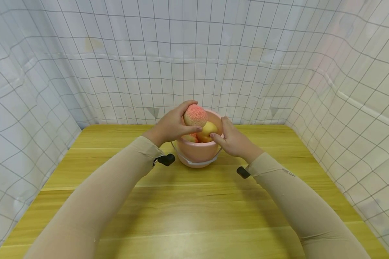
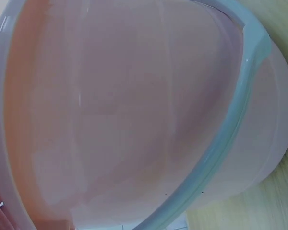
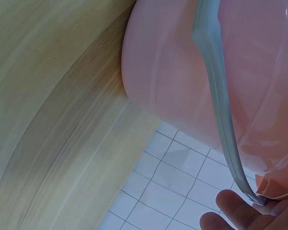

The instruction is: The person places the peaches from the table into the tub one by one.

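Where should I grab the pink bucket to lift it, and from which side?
Probably by the grey handle, which hangs down the pink bucket's near wall. Come from the near side, swing it up and grip its middle. The rim is crowded: the left hand holds a peach there, the right hand is at the edge.

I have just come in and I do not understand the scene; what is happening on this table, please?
A person works at a small pink bucket on a wooden table. The left hand grips a pink peach just above the bucket's opening. The right hand rests on the bucket's rim, beside a yellow fruit lying inside with other fruit. The bucket's pale handle hangs down.
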Action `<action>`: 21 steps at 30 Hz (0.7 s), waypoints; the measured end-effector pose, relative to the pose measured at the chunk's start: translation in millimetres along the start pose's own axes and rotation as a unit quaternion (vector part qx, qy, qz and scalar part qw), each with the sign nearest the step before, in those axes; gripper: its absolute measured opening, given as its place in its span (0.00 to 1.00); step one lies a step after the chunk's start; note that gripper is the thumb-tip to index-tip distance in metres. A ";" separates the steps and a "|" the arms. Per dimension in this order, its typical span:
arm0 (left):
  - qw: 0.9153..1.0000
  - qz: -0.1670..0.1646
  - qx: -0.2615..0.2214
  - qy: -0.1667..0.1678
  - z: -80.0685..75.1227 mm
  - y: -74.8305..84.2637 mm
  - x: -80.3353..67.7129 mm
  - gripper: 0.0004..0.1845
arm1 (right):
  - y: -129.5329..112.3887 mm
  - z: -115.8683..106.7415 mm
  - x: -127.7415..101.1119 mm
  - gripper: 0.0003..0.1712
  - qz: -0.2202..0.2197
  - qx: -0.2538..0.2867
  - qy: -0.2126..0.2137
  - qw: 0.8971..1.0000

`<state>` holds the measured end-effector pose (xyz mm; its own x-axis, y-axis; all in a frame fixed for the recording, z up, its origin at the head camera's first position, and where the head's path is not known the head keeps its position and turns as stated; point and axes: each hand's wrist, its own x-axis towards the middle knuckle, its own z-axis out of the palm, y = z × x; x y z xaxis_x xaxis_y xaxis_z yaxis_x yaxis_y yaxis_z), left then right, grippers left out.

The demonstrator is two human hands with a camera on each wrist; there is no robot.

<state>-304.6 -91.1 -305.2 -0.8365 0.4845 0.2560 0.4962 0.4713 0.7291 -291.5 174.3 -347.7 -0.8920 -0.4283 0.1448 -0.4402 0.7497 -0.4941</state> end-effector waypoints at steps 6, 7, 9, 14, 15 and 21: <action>0.999 0.010 0.035 0.017 -3.9 2.4 -1.4 0.48 | 2.0 0.7 1.0 0.43 -0.010 0.009 0.003 1.000; 0.999 0.011 0.038 0.020 -4.7 3.2 -1.7 0.47 | 2.1 0.5 0.4 0.47 -0.005 0.007 -0.002 1.000; 0.999 0.013 0.041 0.022 -6.2 4.6 -2.6 0.47 | 1.7 -0.1 -0.8 0.53 0.005 0.006 -0.012 1.000; 0.999 0.008 0.038 0.019 -8.0 6.2 -4.8 0.47 | -0.1 -1.4 -3.0 0.59 0.020 0.004 -0.023 1.000; 0.999 0.006 0.036 0.018 -8.3 6.0 -5.1 0.47 | -0.2 -1.5 -3.0 0.59 0.021 0.002 -0.024 1.000; 0.999 -0.016 0.049 0.014 -14.2 2.5 -8.9 0.47 | -0.6 -1.2 -2.4 0.57 0.017 0.001 -0.016 1.000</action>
<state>-299.2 -104.7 -296.7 -0.8572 0.4489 0.2525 0.4891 0.5559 0.6721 -289.2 175.6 -346.7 -0.9028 -0.4182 0.1004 -0.4090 0.7628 -0.5008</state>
